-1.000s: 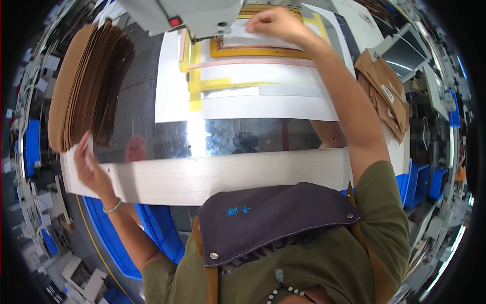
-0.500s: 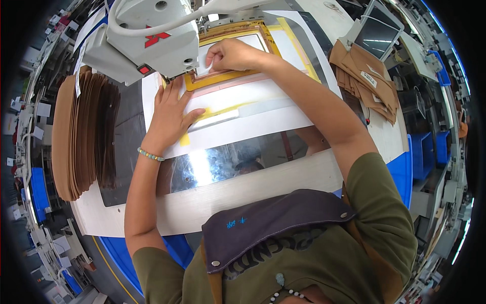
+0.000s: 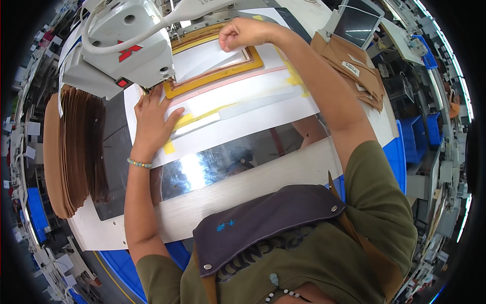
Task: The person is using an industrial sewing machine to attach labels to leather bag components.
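- The thin, translucent white sheet (image 3: 202,57) lay inside the window of the yellow rectangular frame with a reddish-brown inner border (image 3: 215,80), its edge slanting up toward one o'clock.
- The right hand (image 3: 242,34), between one and two o'clock from the frame's centre, had its grip pressed together, thumb and curled fingers pinching that sheet's edge.
- The left hand (image 3: 152,119), between seven and eight o'clock, lay with its grip spread, palm down on the large white backing sheet (image 3: 243,122); whether its fingertips touched the frame's corner, I cannot tell.
- Spreading the left fingers seemed a sound brace; even pressure probably served best, keeping the backing from sliding over the glossy dark plate (image 3: 238,156) at six o'clock.
- For the right hand, a light pinch and a slow, low, even movement looked wiser than a jerk, since so thin a material could crease or catch on the frame's inner edge.
- The white machine head with a red button (image 3: 119,48) stood at nine o'clock, just beside the left fingertips, so keeping them clear of it seemed prudent.
- The stacked brown flat pieces (image 3: 63,152) at eight o'clock stood well apart from the frame.
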Tool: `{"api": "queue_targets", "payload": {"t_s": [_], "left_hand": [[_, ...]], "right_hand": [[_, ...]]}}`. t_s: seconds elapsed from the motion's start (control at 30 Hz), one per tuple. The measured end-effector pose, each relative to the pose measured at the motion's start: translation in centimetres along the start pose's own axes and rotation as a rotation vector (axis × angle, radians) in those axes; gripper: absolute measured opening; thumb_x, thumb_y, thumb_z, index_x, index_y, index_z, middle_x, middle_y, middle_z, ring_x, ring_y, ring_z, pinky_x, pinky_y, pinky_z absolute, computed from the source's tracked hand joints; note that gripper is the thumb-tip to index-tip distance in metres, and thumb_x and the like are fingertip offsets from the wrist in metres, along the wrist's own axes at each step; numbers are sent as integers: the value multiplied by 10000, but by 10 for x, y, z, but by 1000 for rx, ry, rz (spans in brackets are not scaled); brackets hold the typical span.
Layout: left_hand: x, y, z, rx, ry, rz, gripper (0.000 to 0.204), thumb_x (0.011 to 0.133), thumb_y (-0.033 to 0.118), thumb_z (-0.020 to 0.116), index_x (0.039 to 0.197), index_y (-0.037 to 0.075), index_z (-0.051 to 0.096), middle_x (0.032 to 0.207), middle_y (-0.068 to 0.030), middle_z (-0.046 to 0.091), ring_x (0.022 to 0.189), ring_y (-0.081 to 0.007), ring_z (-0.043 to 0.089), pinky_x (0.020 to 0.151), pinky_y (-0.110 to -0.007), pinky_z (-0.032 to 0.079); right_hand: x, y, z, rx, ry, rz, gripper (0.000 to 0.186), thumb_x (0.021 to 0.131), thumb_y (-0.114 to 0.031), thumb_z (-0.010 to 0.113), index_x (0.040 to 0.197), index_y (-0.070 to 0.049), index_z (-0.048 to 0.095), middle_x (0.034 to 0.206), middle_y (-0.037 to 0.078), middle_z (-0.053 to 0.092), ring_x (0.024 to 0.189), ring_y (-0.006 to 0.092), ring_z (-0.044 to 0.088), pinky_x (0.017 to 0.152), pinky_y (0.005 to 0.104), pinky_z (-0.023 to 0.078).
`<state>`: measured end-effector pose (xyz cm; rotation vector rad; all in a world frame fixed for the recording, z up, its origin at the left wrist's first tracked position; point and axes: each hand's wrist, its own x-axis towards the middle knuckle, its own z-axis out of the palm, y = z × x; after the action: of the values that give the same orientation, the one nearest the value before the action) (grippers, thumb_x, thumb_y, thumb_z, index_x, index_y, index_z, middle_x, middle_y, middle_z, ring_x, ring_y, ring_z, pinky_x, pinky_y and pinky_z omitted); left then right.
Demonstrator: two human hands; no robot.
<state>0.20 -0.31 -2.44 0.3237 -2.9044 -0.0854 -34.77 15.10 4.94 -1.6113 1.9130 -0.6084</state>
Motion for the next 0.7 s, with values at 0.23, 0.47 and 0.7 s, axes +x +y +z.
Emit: {"api": "queue_targets", "payload": {"t_s": [0.23,0.47,0.7], "left_hand": [[0,0,4,1,36,-10,590,1051,463,593,1498,79,624,1651,-235,452,1537,-427,370,1258,-529,222],[0,4,5,11,39,-13,604,1060,482,588,1497,67,627,1642,-239,462,1538,-410,380,1261,-519,228],[-3,3,8,15,61,-4,605,1063,480,586,1500,63,622,1650,-235,455,1545,-408,371,1267,-522,222]], "right_hand": [[-23,8,4,-166,-88,82,100,813,-47,725,896,-76,771,850,50,775,813,175,727,728,346,548],[-23,-5,6,-318,-114,138,91,826,-29,715,892,-72,761,844,61,773,802,191,722,689,361,540],[-17,-6,31,-700,-84,89,130,880,5,637,913,-36,756,1053,123,755,952,269,722,817,403,553]]}}
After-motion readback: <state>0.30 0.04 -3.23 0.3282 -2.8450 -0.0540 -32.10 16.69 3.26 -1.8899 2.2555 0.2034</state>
